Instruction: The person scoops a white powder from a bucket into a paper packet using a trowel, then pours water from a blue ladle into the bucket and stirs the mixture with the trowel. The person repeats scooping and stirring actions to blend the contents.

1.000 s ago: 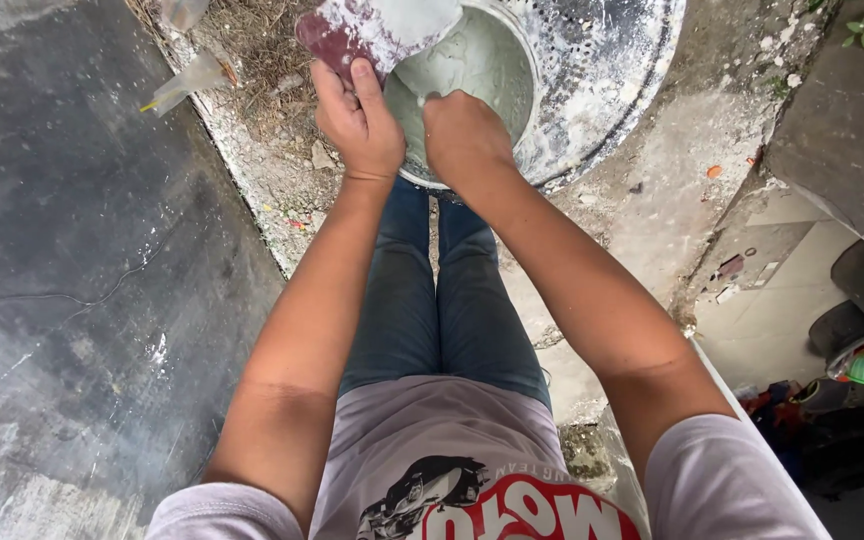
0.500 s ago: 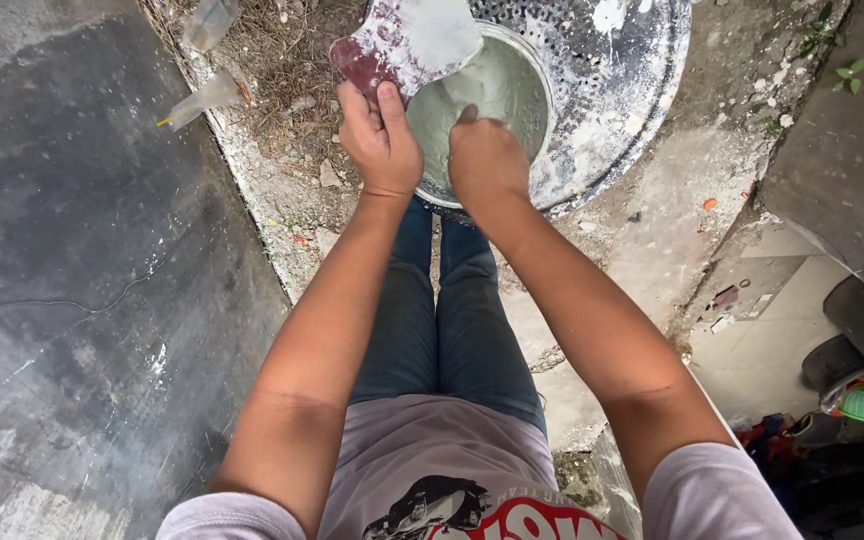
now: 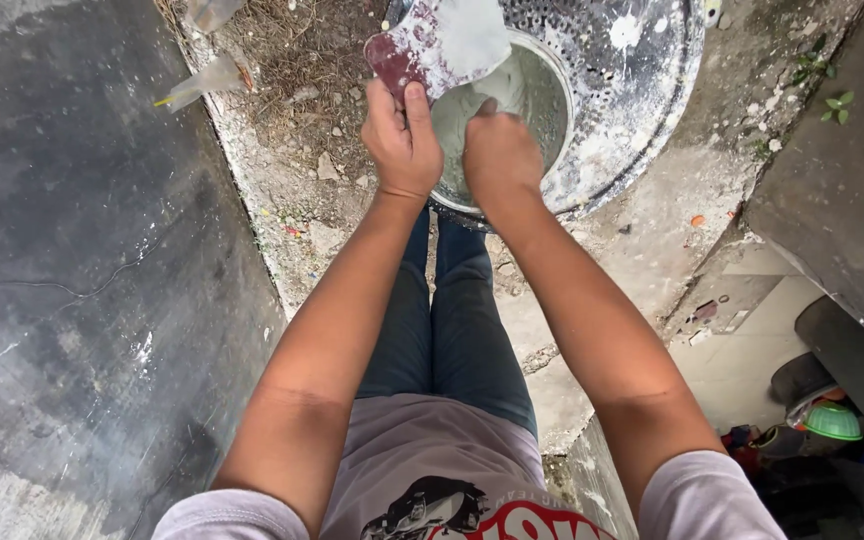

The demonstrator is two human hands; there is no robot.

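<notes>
My left hand (image 3: 402, 140) grips a flat red plastic scraper (image 3: 437, 45), its blade coated with white paste, held over a metal bucket (image 3: 542, 100). My right hand (image 3: 500, 155) is closed at the bucket's near rim, fingers curled down into the white paste inside; whether it holds a tool is hidden. The bucket stands in a round perforated metal pan (image 3: 652, 70) spattered with white.
A dark concrete wall (image 3: 82, 300) fills the left side. Dry soil and debris with a plastic scrap (image 3: 207, 85) lie at the upper left. A dark ledge (image 3: 852, 180) rises at right, with a green lid (image 3: 832, 420) and clutter below it.
Both hands and the scraper stay over the bucket. The view has shifted slightly, and the scraper has tipped a little more over the bucket's mouth.
</notes>
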